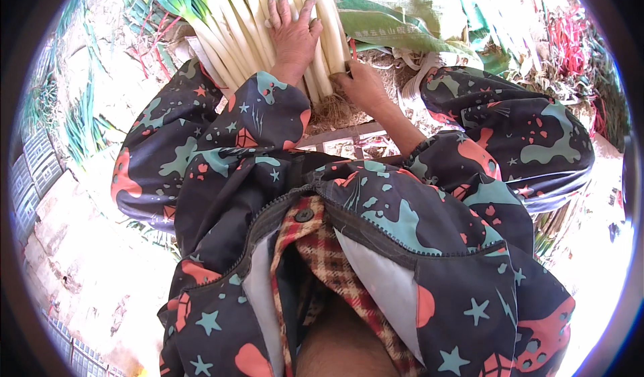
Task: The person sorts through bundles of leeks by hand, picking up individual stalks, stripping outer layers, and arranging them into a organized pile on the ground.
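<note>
A wide bundle of long green onions lies before me, with white stalks, green tops towards the upper left and rootlets at the near end. My left hand rests palm down across the white stalks, its fingers spread. At the bundle's right edge, just above the roots, my right hand touches the outermost stalk with thumb and bent fingers. A short red strip sticks up by its fingertips; whether those fingers grip it is hidden.
A slatted frame lies under the root ends, between my knees. Green printed sacking spreads beyond my right hand. Red ties hang in a bunch at the far right. Loose green onions and grey plastic crates are on the left.
</note>
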### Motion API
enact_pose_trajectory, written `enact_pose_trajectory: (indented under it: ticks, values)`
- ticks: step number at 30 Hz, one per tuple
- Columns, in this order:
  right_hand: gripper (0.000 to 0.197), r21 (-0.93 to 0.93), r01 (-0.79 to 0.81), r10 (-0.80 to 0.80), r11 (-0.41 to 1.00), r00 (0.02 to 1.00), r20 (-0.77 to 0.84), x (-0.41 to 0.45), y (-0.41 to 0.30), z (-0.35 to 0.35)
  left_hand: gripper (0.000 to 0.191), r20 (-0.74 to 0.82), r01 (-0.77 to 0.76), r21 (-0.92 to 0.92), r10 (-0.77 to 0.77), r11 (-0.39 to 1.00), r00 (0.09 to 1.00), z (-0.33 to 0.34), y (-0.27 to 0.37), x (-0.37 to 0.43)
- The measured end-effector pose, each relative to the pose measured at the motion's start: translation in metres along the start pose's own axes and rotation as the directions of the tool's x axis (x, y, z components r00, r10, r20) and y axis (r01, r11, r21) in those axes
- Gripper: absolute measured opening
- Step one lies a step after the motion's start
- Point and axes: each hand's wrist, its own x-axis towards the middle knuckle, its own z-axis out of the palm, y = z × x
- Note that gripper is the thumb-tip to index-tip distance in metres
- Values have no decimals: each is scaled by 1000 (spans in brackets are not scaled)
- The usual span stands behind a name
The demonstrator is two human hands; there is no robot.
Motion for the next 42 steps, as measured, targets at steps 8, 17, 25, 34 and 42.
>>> enact_pose_trajectory:
  ticks: [8, 17, 25, 34, 42]
  values:
    - [28, -157, -93, 103, 983, 993, 54, -11, 7, 12, 45, 56, 32, 113, -38, 993, 998, -5, 6, -3]
    - [89, -127, -49, 39, 991, 996, -78, -25, -28, 18, 48, 84, 50, 202, -68, 978, 994, -8, 14, 1]
    - [89, -141, -56, 47, 988, 996, -71, -20, -6, 23, 54, 102, 89, 90, -98, 992, 990, -21, 25, -12]
    - [82, -111, -70, 60, 991, 994, -92, -14, -5, 19, 69, 333, -9, 112, -29, 994, 942, -28, 18, -35]
    - [78, 18, -25, 24, 1000, 999, 33, -16, -18, 8, 85, 456, 7, 177, -88, 984, 886, -47, 6, -46]
